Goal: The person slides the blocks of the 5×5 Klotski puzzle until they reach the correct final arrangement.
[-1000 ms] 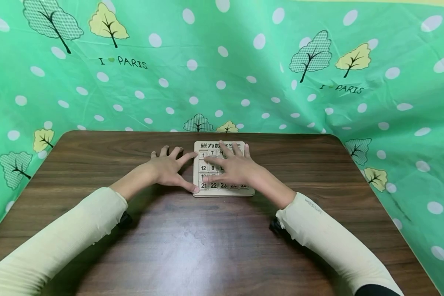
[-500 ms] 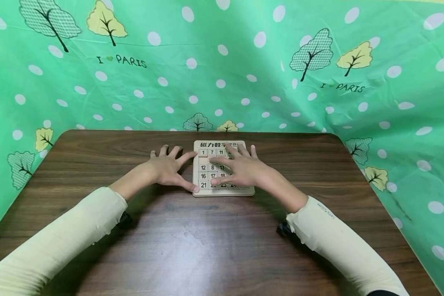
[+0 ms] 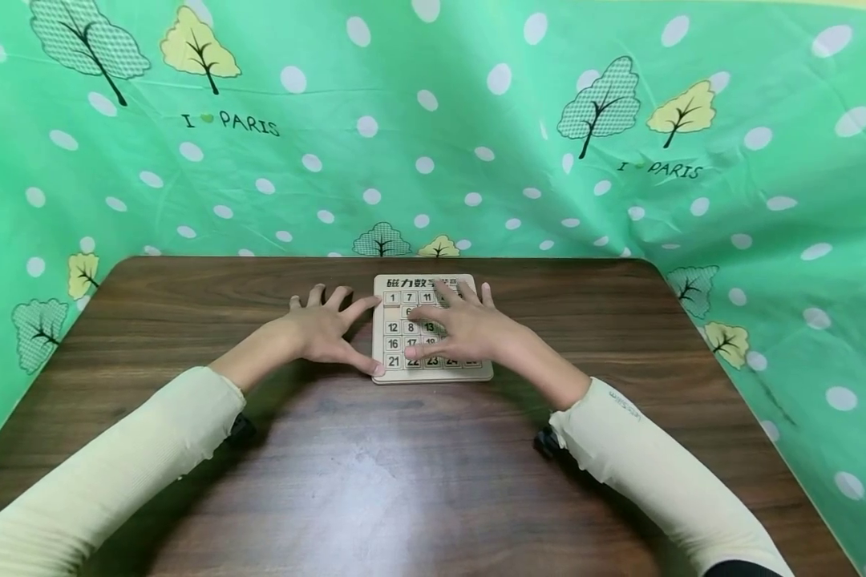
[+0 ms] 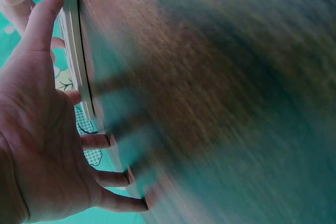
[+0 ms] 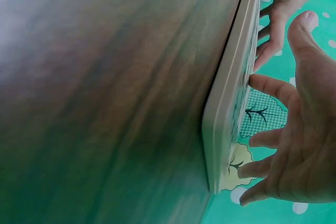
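A cream number-puzzle board point(image 3: 433, 376) lies flat near the table's far edge, its square tiles in rows. The left hand point(image 3: 325, 330) is spread at its left side, thumb and index finger touching the board's edge; the left wrist view shows the thumb on the rim point(image 4: 79, 51) and other fingertips on the table. Over the board's right part is the right hand point(image 3: 469, 330), fingers spread, index fingertip at the tiles near number 6. In the right wrist view that hand point(image 5: 315, 129) has its index fingertip against the board's face point(image 5: 223, 124), thumb raised off it. Several right-side tiles are hidden.
The brown wooden table point(image 3: 361, 473) extends around the board. Behind it hangs a green curtain point(image 3: 404, 96) with white dots and printed trees. Light sleeves cover both forearms, and a dark object sits under each wrist.
The right hand has shifted rightward across the board, then slightly back left, baring more left-side tiles. A gap in the second row's left end shows now. The left hand stays at the board's edge.
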`<state>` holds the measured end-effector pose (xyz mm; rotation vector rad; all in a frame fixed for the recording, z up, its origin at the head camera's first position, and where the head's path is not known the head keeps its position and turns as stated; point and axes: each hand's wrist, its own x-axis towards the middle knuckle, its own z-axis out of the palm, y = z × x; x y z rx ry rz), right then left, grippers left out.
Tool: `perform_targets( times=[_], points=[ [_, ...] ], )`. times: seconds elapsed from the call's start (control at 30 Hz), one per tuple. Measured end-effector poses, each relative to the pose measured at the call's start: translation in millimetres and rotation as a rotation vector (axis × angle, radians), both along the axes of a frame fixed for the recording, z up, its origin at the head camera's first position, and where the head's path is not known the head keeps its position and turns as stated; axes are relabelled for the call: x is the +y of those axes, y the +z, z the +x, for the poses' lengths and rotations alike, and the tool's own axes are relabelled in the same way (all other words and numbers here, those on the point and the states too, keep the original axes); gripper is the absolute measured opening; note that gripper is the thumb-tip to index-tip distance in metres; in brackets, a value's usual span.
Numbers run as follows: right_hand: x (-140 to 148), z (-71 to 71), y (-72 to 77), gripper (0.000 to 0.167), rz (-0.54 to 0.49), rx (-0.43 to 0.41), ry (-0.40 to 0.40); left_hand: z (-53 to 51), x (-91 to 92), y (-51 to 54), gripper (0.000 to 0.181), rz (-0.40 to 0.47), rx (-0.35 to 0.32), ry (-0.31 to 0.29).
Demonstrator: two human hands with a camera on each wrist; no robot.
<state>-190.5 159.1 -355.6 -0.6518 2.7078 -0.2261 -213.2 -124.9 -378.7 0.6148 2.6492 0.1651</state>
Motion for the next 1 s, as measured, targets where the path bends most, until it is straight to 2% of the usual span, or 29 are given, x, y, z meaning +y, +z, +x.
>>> perform_targets(
  times=[0.13,0.4,0.6,0.77,0.87,1.0],
  points=[
    [-3,-4.2,0.7,0.083,0.014,0.001,0.012,0.4,-1.6,-2.2,0.13,-0.003,0.007,0.001],
    [10,-9.5,4.3,0.08,0.048,-0.019,0.056,0.8,1.3,-1.0,0.131,0.007,-0.003,0.001],
    [1,-11.9,-0.2,0.085,0.017,-0.04,0.09,1.7,-0.5,1.0,0.131,0.001,-0.007,-0.001],
    [-6,-11.9,-2.4,0.087,0.023,-0.013,0.124,2.0,-1.2,1.9,0.131,-0.004,-0.003,0.003],
    [-4,-11.7,-2.9,0.084,0.013,0.011,0.11,2.6,-0.9,2.0,0.132,-0.007,-0.001,0.0],
    [3,-12.1,-4.4,0.079,-0.02,0.033,0.044,2.5,0.1,1.0,0.132,-0.014,-0.001,-0.003]
  ],
)
